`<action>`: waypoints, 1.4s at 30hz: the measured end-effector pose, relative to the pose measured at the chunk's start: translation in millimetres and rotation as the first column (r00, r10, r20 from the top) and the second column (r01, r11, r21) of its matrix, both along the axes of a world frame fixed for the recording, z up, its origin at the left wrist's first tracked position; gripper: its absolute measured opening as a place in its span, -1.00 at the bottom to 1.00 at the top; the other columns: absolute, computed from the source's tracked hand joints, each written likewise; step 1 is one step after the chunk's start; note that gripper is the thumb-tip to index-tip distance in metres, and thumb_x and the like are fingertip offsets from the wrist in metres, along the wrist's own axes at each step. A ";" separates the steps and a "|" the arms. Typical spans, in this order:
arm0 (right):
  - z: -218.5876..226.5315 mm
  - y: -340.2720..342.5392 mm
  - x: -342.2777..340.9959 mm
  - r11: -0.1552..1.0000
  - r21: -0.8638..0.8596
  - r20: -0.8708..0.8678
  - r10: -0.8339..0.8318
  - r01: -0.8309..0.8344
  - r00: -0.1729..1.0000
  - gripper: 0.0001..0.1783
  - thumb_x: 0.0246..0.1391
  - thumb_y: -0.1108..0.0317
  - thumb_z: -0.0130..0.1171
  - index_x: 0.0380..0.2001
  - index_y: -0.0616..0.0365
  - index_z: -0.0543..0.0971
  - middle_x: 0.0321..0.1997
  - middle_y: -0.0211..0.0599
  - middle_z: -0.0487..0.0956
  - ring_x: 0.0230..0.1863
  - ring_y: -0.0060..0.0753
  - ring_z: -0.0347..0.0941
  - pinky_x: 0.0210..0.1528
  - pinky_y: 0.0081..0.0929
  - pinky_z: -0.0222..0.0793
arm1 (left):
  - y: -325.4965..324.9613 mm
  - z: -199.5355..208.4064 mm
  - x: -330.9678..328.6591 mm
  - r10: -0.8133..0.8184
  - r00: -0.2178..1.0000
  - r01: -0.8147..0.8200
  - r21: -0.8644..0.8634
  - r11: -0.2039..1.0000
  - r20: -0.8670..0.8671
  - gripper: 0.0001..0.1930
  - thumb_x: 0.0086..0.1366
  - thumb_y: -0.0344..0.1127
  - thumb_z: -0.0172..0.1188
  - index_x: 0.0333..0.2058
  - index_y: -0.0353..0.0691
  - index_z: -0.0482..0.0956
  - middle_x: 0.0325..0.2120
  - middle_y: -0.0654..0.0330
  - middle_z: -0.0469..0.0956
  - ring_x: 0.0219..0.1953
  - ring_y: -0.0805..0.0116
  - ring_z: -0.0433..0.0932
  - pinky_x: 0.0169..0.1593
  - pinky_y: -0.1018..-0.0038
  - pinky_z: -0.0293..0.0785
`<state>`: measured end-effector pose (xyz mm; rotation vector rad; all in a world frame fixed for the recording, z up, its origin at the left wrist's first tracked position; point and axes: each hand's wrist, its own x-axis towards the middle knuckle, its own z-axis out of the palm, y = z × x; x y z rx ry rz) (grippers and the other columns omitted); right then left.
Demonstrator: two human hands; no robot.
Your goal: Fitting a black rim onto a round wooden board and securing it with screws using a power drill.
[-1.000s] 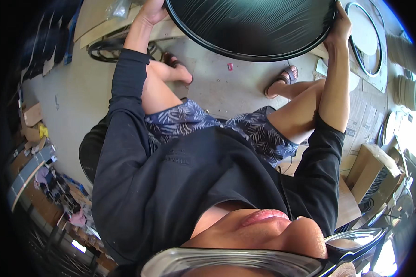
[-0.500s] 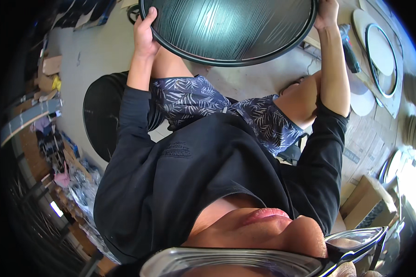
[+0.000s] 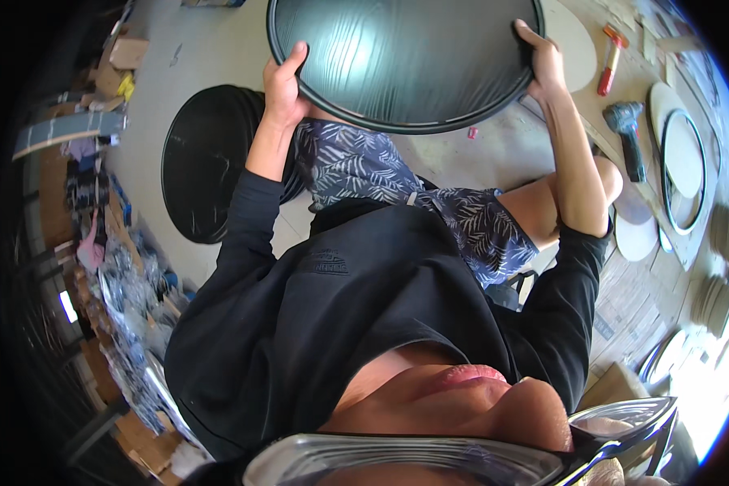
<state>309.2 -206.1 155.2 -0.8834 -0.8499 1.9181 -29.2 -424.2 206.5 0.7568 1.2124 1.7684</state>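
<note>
A large round black panel with a glossy, faintly rippled face and a thick black rim is held up over my lap, tilted so its face shows. My left hand grips the rim at the left side, thumb lying along the edge. At the opposite side my right hand is closed on the rim, thumb over the front face. The other fingers of both hands are largely hidden behind the panel. A stack of similar black round panels stands beside my left leg.
On my right lie a power drill, a hammer with a red handle, and a black ring on a pale round board. Stacked round boards sit farther right. Cardboard and crumpled plastic line the left side.
The panel has come slightly lower and nearer to me, and its reflections look smoother. My right thumb now shows over its face. The hammer has come into view.
</note>
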 end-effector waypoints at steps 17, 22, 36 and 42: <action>19.7 27.4 3.9 0.849 0.391 0.449 0.161 -0.355 0.879 -0.47 0.32 0.21 0.28 0.21 0.34 0.50 -0.28 -0.37 0.63 -0.30 -0.64 0.51 -0.14 -0.64 0.49 | -207.9 216.3 -154.1 0.641 0.741 -0.622 0.152 0.768 -0.200 -0.67 0.43 -0.33 0.22 0.09 -0.38 0.53 -0.06 0.11 0.65 -0.02 0.19 0.64 0.10 0.21 0.57; -7.0 60.9 29.4 0.855 0.441 0.571 -0.033 -0.273 0.820 -0.52 0.29 0.25 0.31 0.15 0.34 0.55 -0.30 -0.34 0.68 -0.30 -0.65 0.55 -0.17 -0.63 0.52 | -305.4 195.7 -151.7 0.803 0.537 -0.815 0.089 0.573 -0.257 -0.61 0.52 -0.30 0.08 0.20 -0.40 0.45 0.12 0.03 0.57 0.13 0.10 0.57 0.25 0.16 0.47; -36.2 71.6 52.0 0.817 0.457 0.787 -0.186 -0.351 0.589 -0.50 0.21 0.22 0.36 0.12 0.29 0.58 -0.44 -0.37 0.67 -0.39 -0.65 0.55 -0.30 -0.66 0.43 | -388.8 39.7 -180.9 0.856 0.513 -0.828 -0.229 0.512 0.061 -0.56 0.57 -0.18 0.00 0.24 -0.36 0.43 0.23 -0.03 0.50 0.25 0.03 0.48 0.41 0.08 0.31; -50.3 75.8 64.5 0.749 0.527 0.785 -0.248 -0.401 0.567 -0.53 0.19 0.16 0.33 0.09 0.21 0.61 -0.46 -0.26 0.69 -0.42 -0.54 0.61 -0.33 -0.54 0.48 | -440.7 -6.6 -221.2 0.783 0.605 -0.730 -0.494 0.472 -0.147 -0.57 0.52 -0.01 0.11 0.08 -0.28 0.55 -0.02 0.21 0.67 -0.03 0.28 0.64 0.01 0.30 0.61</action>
